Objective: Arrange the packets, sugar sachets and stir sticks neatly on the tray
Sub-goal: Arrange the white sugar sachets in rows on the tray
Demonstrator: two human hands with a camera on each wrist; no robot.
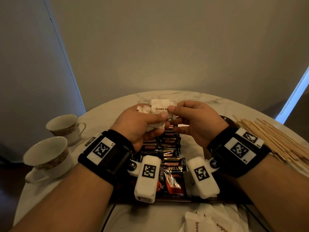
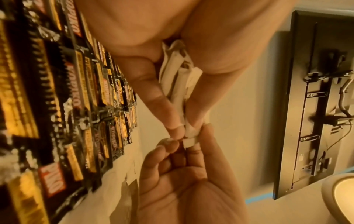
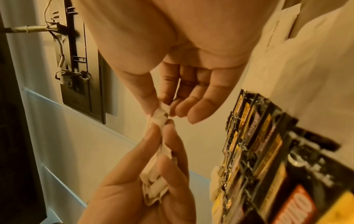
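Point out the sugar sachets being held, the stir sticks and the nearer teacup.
sugar sachets (image 1: 159, 107): head view, on the printed face of the white bundle held between both hands.
stir sticks (image 1: 274, 139): head view, middle of the wooden pile at the right.
nearer teacup (image 1: 50, 158): head view, on its outer wall.

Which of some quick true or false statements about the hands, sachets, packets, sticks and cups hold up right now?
1. The left hand grips a bunch of sachets. True.
2. The right hand rests flat on the table. False: it pinches the end of a sachet held between both hands.
3. The coffee packets lie in rows below the hands. True.
4. The sticks are in the left hand. False: they lie heaped at the right of the table.
5. Two cups stand at the left. True.
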